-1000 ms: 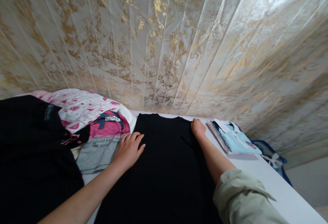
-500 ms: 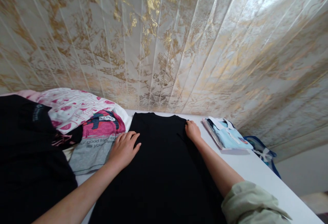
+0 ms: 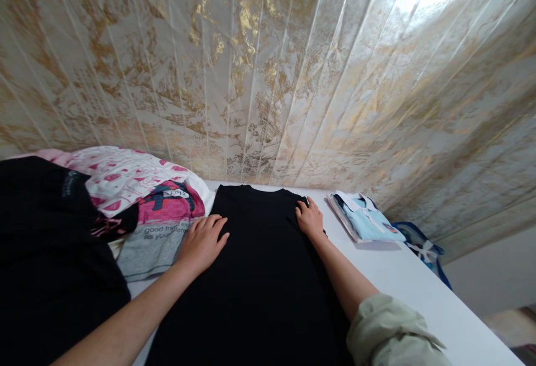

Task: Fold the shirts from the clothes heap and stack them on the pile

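Note:
A black shirt (image 3: 255, 276) lies spread on the white table, its neckline at the far end. My left hand (image 3: 204, 240) rests on its left edge, fingers stretched out and the thumb apart. Over by the right shoulder, my right hand (image 3: 310, 218) lies on the fabric with its fingers slightly spread. Neither hand grips the cloth. The near end of the shirt runs out of view at the bottom.
To the left are heaped clothes: a black garment (image 3: 50, 265), a white and pink printed one (image 3: 125, 173) and a grey printed shirt (image 3: 154, 248). A folded light-blue stack (image 3: 368, 220) sits on the white table (image 3: 402, 282), beside a blue-edged bag (image 3: 425, 248). A patterned wall covering (image 3: 251, 75) rises behind.
My right hand has shifted slightly left, from the shirt's shoulder edge onto the fabric, and its fingers have spread. My left hand has stayed in place. The view has turned slightly right.

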`<state>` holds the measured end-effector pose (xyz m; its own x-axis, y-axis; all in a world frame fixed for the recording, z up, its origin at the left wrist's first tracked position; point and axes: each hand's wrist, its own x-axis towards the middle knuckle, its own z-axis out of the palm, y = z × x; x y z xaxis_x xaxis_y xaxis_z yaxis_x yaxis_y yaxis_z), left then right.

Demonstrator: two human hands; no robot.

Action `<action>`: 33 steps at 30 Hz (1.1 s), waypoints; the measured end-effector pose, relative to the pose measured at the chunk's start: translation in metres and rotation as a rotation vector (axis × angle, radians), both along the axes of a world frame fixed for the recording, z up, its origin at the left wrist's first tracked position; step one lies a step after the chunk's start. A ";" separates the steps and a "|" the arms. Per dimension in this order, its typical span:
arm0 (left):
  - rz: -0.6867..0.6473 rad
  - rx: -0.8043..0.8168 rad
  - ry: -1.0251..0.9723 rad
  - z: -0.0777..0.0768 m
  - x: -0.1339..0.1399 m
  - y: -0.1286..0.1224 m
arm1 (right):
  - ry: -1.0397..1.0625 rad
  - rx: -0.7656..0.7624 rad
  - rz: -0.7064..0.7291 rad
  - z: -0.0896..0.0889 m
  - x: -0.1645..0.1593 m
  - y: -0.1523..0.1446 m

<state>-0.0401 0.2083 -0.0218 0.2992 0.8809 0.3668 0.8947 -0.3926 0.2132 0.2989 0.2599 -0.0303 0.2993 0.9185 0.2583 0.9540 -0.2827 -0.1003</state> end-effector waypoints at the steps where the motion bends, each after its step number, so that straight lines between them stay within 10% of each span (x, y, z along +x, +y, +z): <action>1: 0.000 0.000 0.000 0.000 0.000 0.000 | 0.004 0.007 -0.014 0.000 -0.001 -0.001; 19: 0.008 -0.023 0.042 -0.001 -0.001 0.001 | 0.054 -0.002 -0.122 -0.004 -0.002 0.002; 33: -0.022 -0.084 0.148 -0.011 0.001 0.005 | 0.048 -0.027 0.072 0.008 -0.012 -0.023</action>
